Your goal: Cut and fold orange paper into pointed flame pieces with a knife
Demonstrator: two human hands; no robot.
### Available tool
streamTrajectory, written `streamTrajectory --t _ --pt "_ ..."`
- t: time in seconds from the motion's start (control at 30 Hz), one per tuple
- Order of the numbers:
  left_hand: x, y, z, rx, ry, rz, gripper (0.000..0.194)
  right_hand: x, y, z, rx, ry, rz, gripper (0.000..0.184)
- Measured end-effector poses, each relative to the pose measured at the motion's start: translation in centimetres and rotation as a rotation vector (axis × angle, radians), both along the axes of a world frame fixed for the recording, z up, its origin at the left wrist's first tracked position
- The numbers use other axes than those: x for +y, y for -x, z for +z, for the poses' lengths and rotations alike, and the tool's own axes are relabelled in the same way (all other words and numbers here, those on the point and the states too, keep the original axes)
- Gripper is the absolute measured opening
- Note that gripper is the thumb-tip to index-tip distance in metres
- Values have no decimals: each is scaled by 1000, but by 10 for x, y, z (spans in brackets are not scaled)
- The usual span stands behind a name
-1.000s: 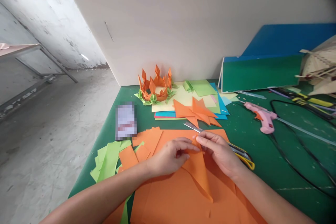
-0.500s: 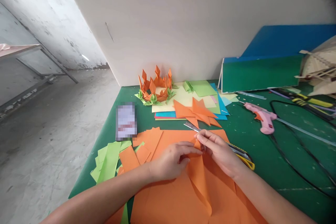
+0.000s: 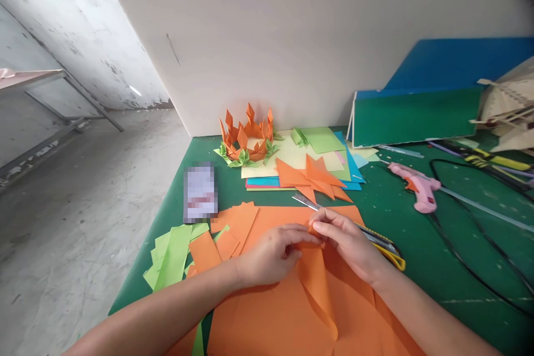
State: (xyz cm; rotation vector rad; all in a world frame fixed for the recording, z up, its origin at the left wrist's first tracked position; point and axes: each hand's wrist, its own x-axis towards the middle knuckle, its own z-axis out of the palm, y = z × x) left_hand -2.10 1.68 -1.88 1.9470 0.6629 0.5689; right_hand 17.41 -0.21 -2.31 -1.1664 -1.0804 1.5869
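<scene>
Between both hands is a folded piece of orange paper (image 3: 315, 275), its long curled end hanging toward me. My left hand (image 3: 273, 253) presses on its upper part, fingers closed together across it. The tip of the same piece is pinched between the thumb and fingers of my right hand (image 3: 344, 236). Beneath them lie large orange sheets (image 3: 267, 320). A yellow box cutter (image 3: 381, 247) rests partly under my right hand, its blade showing beyond the fingers.
An orange paper crown (image 3: 246, 150) with green leaves stands at the back, beside stacked coloured paper (image 3: 287, 153) topped by folded orange pieces (image 3: 311, 178). Green strips (image 3: 171, 258) and a blurred phone-like object (image 3: 200, 193) lie left. A pink glue gun (image 3: 417, 186) with its cord lies right.
The fingers of my right hand have shifted slightly at the pinched tip, and less of the tip shows above my left fingers. Everything else stays in place.
</scene>
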Motion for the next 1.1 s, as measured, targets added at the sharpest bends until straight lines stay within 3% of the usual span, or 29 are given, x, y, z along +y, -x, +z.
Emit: streamTrajectory --t 0.3,0.4,0.47,0.6,0.77,0.93,1.1 --pt "0 -1 1 31 5 11 57 2 3 -1 9 -29 -4 26" --pt "2 0 0 56 45 111 54 -1 5 -3 -70 -115 -63 16" --pt "5 3 -1 75 64 216 51 -4 7 -4 -193 -249 -83 18" --pt "13 11 -2 161 29 364 47 -9 9 -3 -617 -581 47 24" --pt "18 16 3 273 -18 364 45 -9 8 1 -935 -842 215 33" --pt "21 18 3 296 -51 320 39 -6 7 2 -1010 -887 325 33" --pt "19 18 2 350 -131 316 32 -6 7 2 -1032 -896 340 32"
